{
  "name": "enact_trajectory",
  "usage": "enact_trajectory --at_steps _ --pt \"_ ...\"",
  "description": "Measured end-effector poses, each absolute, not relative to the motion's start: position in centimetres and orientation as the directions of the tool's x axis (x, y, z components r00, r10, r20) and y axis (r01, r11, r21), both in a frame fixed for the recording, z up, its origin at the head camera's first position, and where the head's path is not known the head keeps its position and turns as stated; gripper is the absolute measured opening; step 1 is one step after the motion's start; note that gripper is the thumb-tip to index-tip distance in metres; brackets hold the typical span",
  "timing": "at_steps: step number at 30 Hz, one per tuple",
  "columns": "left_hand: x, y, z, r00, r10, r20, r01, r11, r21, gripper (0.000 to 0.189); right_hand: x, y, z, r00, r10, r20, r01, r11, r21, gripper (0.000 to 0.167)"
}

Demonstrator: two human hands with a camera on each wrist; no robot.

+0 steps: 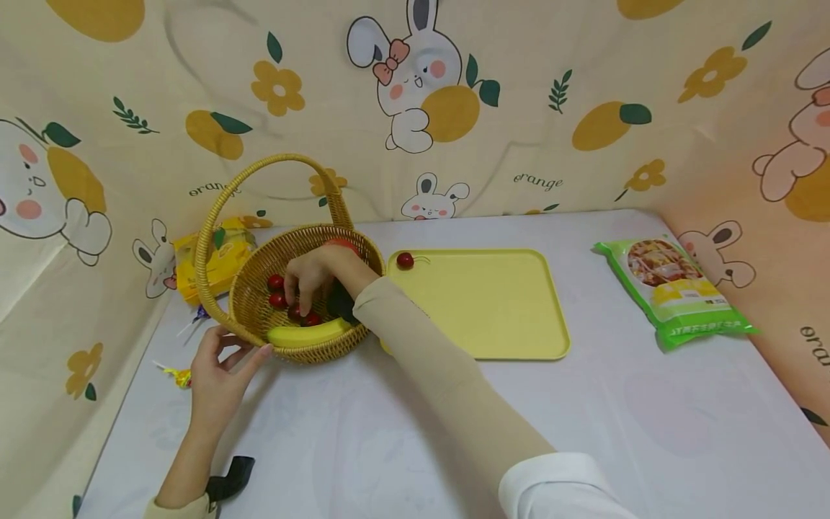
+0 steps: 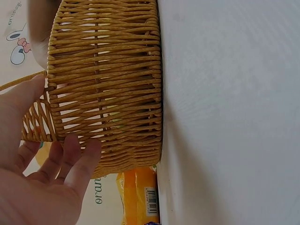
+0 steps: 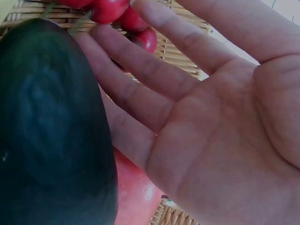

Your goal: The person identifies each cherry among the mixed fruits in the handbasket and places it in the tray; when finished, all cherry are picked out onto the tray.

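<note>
Inside the basket [image 1: 318,354]: red cherries [image 1: 277,300] lie clustered beneath the right hand [image 1: 315,272].
Right hand: fingers loosely spread, reaching down among the cherries; whether one is pinched, I cannot tell.
Left hand [image 1: 219,373]: thumb at the rim, fingers bent against the weave near the handle [image 1: 205,252], holding the basket.
Cherry grip: best a light thumb-and-forefinger pinch on the fruit's body, with the left hand bracing the basket against tipping.
Crowding: a banana [image 1: 308,336] lines the near side; a dark green rounded thing [image 3: 56,122] sits close beside the right fingers; the handle arches over the left.
Bench [image 1: 648,432]: right of the basket, a yellow tray [image 1: 480,310] with a lone cherry [image 1: 405,260] at its far-left corner; farther right, a green bag [image 1: 681,288]; left of the basket, a yellow bag [image 1: 227,252].
</note>
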State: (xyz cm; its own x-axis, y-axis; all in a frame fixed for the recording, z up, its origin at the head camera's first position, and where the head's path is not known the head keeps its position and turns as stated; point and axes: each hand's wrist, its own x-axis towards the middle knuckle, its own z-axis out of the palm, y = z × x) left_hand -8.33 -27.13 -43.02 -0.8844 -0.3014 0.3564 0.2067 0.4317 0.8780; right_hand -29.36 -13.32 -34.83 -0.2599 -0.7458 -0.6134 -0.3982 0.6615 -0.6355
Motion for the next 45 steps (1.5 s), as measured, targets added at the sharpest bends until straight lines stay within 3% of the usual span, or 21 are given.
enact_trajectory --at_steps 11,16,21,25,29,33,38,45 --pt "-8.3 -27.1 -43.3 -0.88 -0.285 0.381 0.235 0.436 0.869 0.051 -29.2 -13.6 -35.5 -0.194 -0.717 -0.67 -0.369 0.686 -0.627 0.038" --pt "-8.3 -27.0 -43.2 -0.879 -0.279 0.386 0.24 0.441 0.865 0.05 -29.2 -13.8 -36.0 -0.205 -0.707 -0.677 -0.396 0.693 -0.603 0.032" --pt "-8.2 -26.9 -43.1 -0.878 -0.275 0.392 0.248 0.439 0.864 0.049 -29.3 -13.8 -35.8 -0.216 -0.713 -0.667 -0.393 0.689 -0.608 0.041" --pt "-8.2 -26.9 -43.1 -0.876 -0.285 0.389 0.245 0.432 0.868 0.048 -29.7 -13.0 -34.5 -0.209 -0.807 -0.552 -0.377 0.588 -0.716 0.047" --pt "-8.3 -26.9 -42.9 -0.872 -0.288 0.396 0.256 0.422 0.87 0.048 -30.7 -11.1 -32.9 -0.191 -0.925 -0.329 -0.375 0.378 -0.847 0.035" --pt "-8.4 -27.0 -43.0 -0.867 -0.282 0.41 0.27 0.426 0.864 0.049 -32.3 -8.1 -31.6 -0.241 -0.96 -0.14 -0.388 0.228 -0.893 0.024" --pt "-8.5 -27.1 -43.3 -0.867 -0.284 0.41 0.264 0.437 0.86 0.05 -34.2 -3.1 -30.8 -0.335 -0.942 -0.025 -0.402 0.166 -0.901 0.02" --pt "-8.4 -27.1 -43.4 -0.863 -0.293 0.411 0.262 0.436 0.861 0.049 -36.7 4.5 -31.6 -0.507 -0.859 -0.07 -0.341 0.275 -0.899 0.023"
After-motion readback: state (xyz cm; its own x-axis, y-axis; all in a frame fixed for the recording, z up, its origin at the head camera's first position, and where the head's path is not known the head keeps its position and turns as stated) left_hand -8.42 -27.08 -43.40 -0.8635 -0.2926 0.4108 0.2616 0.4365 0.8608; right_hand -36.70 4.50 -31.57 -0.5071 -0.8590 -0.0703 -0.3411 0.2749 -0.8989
